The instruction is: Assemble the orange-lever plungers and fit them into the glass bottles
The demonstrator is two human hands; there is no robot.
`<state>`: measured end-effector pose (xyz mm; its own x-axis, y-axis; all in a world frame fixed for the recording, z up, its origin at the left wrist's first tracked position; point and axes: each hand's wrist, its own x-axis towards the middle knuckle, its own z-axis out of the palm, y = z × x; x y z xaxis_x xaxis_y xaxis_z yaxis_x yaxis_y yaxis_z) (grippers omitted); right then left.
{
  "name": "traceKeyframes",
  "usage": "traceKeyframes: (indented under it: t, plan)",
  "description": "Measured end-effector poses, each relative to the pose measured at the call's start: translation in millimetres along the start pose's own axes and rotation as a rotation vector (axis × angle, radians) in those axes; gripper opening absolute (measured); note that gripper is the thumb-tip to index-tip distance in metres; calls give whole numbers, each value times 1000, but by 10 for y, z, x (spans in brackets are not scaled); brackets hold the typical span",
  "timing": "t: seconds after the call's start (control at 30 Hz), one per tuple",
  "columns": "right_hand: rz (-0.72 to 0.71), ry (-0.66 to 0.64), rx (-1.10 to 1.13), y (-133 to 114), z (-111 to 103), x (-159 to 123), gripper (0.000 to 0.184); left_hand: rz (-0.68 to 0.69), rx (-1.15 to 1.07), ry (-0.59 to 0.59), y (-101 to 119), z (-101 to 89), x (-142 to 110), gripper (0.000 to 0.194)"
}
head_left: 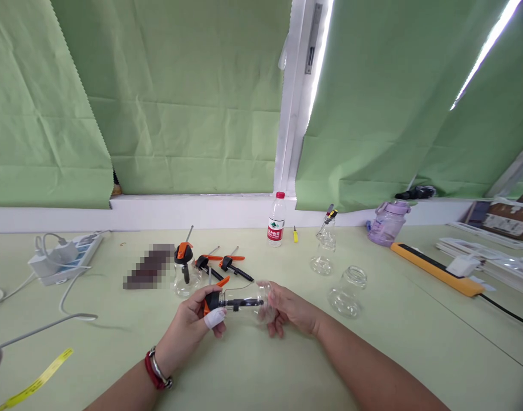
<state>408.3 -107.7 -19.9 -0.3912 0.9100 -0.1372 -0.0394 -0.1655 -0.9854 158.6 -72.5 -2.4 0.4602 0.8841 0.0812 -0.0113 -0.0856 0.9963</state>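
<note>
A clear glass bottle point(245, 297) lies sideways between my two hands, above the table. Its black-and-orange pump cap point(211, 301) is at the left end, with the black tube inside the glass. My left hand point(197, 317), white tape on its thumb, is closed around the cap. The fingers of my right hand point(289, 308) grip the wide base. Just behind my left hand stands another glass bottle point(185, 285) fitted with the same kind of cap. Two loose pump caps with black tubes, a nearer one point(230, 264) and one beside it point(203, 262), lie behind the held bottle.
To the right stand an open glass bottle point(347, 294) and a glass flask point(321, 260) with screwdrivers in it. Farther back are a water bottle point(276, 222) and a purple jug point(387, 224). Power strips sit left point(75, 260) and right point(436, 269), with cables.
</note>
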Motion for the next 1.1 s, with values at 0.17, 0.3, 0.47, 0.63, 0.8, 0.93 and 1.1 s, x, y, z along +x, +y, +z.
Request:
traceKeyframes:
  t: [0.17,0.3,0.47,0.63,0.8,0.93,1.1]
  plan:
    - [-131,2,34,-45,-12,-30,87,6,-17,-3,-47,-32,25,45]
    - [-113,-37,59,-4,-16,-4,75,9,4,-12,-40,-35,29,45]
    - [-22,-26,61,80,-41,39,66,13,27,-29,-23,-31,12,47]
    - [-6,10,-5,122,-34,64,70,-9,34,-35,6,-8,-5,48]
    - [-35,35,11,64,-13,48,68,-5,30,-18,0,-7,4,47]
    - [-108,8,62,-11,-26,-4,73,4,3,-15,-46,-35,18,46]
    - [-140,-30,48,-33,-42,-26,74,1,-14,-17,-48,-40,23,47]
